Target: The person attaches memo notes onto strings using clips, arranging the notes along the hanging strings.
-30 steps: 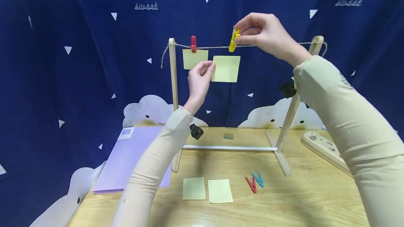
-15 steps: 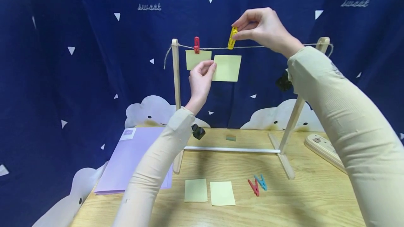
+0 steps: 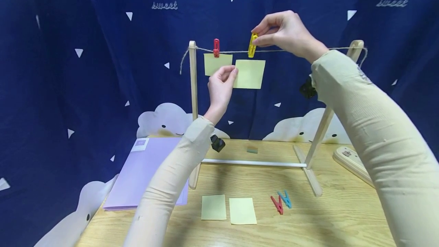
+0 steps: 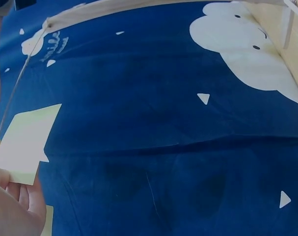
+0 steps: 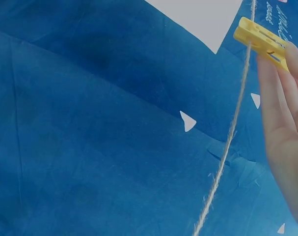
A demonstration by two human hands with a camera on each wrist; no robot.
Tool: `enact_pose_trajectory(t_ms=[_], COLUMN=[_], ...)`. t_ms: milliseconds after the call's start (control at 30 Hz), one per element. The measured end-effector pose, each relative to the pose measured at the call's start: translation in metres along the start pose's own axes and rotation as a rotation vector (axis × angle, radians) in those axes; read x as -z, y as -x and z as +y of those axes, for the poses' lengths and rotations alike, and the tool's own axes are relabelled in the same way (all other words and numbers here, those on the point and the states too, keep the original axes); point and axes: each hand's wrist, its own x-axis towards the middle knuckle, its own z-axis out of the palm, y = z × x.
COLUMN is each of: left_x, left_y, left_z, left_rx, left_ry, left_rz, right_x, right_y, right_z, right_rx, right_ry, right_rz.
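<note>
My left hand (image 3: pixel 221 87) pinches a pale yellow sticky note (image 3: pixel 249 74) by its left edge, just below the string (image 3: pixel 271 51). In the left wrist view, fingers and thumb hold the note (image 4: pixel 28 142) at one corner. Above it, my right hand (image 3: pixel 286 33) pinches a yellow clothespin (image 3: pixel 252 45) between thumb and fingers. The clothespin's lower end overlaps the string; in the right wrist view the yellow clothespin (image 5: pixel 261 42) lies across it. To the left, a red clothespin (image 3: pixel 216 48) holds another sticky note (image 3: pixel 213 62) on the string, partly hidden by my left hand.
A wooden stand (image 3: pixel 193 87) carries the string between two posts, joined low by a white rod (image 3: pixel 253 162). Two sticky notes (image 3: pixel 213 207), a red clothespin (image 3: pixel 277 205) and a blue clothespin (image 3: pixel 285 199) lie on the table. A purple folder (image 3: pixel 147 170) is left, a pale case (image 3: pixel 351 163) right.
The head view has shifted slightly. My right hand has moved the yellow clothespin a little left relative to the string and note; my left hand still holds the note beneath.
</note>
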Motion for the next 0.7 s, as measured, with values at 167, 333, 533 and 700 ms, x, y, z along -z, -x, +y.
enact_pose_trajectory(t_ms=[167, 333, 533, 700], left_x=[-0.0008, -0.0022, -0.0041, -0.0053], left_y=[-0.0005, -0.0018, -0.0025, -0.0022], left_z=[0.0023, 0.0039, 0.0067, 0.0089], left_rx=[-0.003, -0.004, -0.001, 0.002], left_ry=[-0.011, -0.011, 0.008, 0.025], left_rz=[0.021, 0.038, 0.042, 0.056], right_x=[0.0015, 0.0043, 0.0037, 0.0016], right_y=[-0.0005, -0.0011, -0.0012, -0.0017], right_z=[0.0016, 0.0029, 0.0022, 0.002], right_rx=[-0.01, -0.009, -0.012, -0.027], right_ry=[-0.028, -0.067, -0.094, -0.085], right_rz=[-0.011, -0.016, -0.032, -0.043])
